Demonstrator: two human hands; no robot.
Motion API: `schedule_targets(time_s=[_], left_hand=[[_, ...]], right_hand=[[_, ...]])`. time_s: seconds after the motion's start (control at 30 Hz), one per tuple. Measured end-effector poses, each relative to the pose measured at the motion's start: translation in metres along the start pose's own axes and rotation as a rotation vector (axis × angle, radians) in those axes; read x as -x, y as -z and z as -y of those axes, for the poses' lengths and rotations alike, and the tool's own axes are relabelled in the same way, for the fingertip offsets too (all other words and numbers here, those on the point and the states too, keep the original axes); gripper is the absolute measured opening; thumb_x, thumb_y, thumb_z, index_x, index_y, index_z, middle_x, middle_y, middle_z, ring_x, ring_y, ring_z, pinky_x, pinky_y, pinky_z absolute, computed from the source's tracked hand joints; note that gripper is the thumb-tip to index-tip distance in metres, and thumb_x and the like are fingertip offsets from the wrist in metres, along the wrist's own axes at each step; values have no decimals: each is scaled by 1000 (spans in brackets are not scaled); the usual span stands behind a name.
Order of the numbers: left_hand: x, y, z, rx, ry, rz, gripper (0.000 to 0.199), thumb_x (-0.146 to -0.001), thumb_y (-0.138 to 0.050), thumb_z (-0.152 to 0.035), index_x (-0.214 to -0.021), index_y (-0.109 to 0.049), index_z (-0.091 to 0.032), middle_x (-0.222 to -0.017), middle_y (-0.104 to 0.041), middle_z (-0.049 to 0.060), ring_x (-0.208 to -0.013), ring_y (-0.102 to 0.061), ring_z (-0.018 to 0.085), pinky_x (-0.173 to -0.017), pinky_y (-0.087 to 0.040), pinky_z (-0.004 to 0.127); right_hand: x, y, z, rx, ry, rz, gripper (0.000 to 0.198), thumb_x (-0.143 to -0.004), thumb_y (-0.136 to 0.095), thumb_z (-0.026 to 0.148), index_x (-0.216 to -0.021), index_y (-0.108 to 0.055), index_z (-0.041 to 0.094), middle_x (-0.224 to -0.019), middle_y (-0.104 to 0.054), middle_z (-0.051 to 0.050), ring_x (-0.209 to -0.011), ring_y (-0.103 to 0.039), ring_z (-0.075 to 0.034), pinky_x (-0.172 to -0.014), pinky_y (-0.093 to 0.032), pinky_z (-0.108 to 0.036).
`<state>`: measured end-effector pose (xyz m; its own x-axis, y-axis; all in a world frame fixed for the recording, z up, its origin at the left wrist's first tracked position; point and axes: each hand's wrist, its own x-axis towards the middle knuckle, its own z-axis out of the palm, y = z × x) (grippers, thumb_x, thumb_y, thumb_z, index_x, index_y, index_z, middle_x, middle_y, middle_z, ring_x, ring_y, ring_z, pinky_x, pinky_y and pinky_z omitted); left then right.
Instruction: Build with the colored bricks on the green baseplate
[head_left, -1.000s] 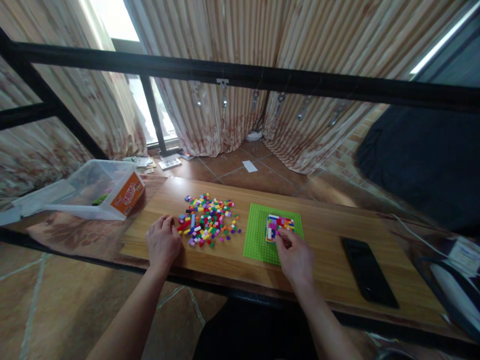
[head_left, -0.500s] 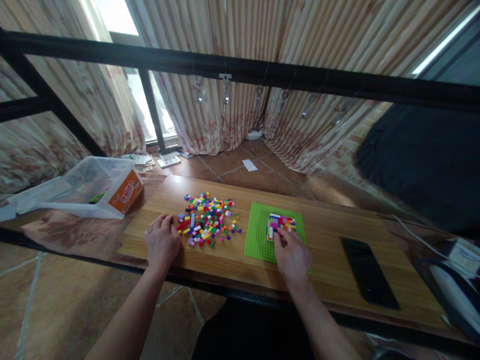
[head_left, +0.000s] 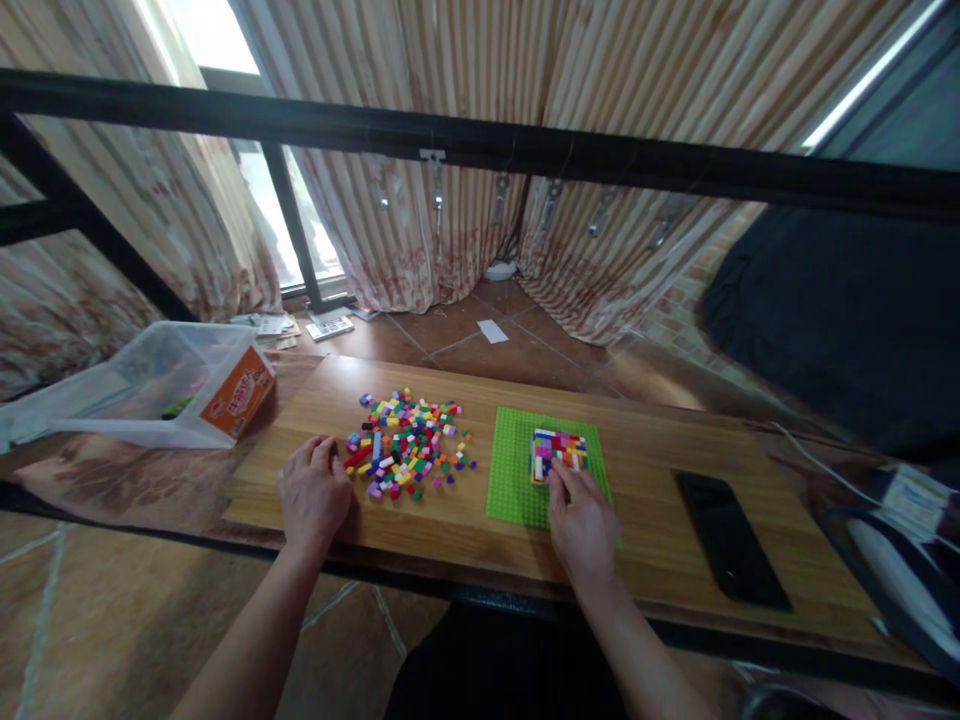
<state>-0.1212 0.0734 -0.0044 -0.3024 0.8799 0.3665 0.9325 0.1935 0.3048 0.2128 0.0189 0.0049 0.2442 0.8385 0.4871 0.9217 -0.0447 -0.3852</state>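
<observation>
My right hand (head_left: 583, 515) reaches over a green studded baseplate (head_left: 510, 485). Its thumb and forefinger are pinched at the near edge of a block of multicoloured toy bricks (head_left: 559, 445) on that plate. Whatever sits between those fingertips is hidden. Loose toy bricks (head_left: 409, 445) in many colours lie in a spread-out pile left of the plate. Beside the pile's left edge, my left hand (head_left: 315, 490) rests on the wooden board with its fingers curled downward. Its fingertips are partly hidden, so anything under them cannot be seen.
A black phone-like slab (head_left: 731, 540) lies on the wooden board (head_left: 645, 440) at the right. At the left stands a clear plastic tub (head_left: 180, 385) with an orange label. A black metal bar (head_left: 480, 135) crosses beyond the board, with curtains behind. A white cable (head_left: 814, 460) lies at the right.
The view has shifted slightly, so most things sit a little further left. My right hand stays at the brick block's near edge, its fingertips slightly shifted. My left hand keeps its place by the pile.
</observation>
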Motion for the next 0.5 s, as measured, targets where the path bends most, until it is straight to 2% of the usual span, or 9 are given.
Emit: schedule_targets(time_s=[0.2,0.5], left_hand=[[0,-2,2,12,-3,-10,37,-89,-38,-29,-113,-63,-16,-124,-59,12,-118,-50,27,-105,-35,42],[0,-1,1,-14,-5,-6,38,-89,-37,-29,-114,-62,-15,-124,-59,12,-117,-51,27,-105,-35,41]], right_hand=[[2,-3,-3,7,51,-29,35,-96,-42,32,-110,-69,16,-89,-67,-10,-86,-60,-19,-77,-45,-30],[-1,-1,-5,-50,37,-32,35,-95,-42,33,-108,-70,17,-91,-66,-11,-89,-57,-21,-80,-44,-33]])
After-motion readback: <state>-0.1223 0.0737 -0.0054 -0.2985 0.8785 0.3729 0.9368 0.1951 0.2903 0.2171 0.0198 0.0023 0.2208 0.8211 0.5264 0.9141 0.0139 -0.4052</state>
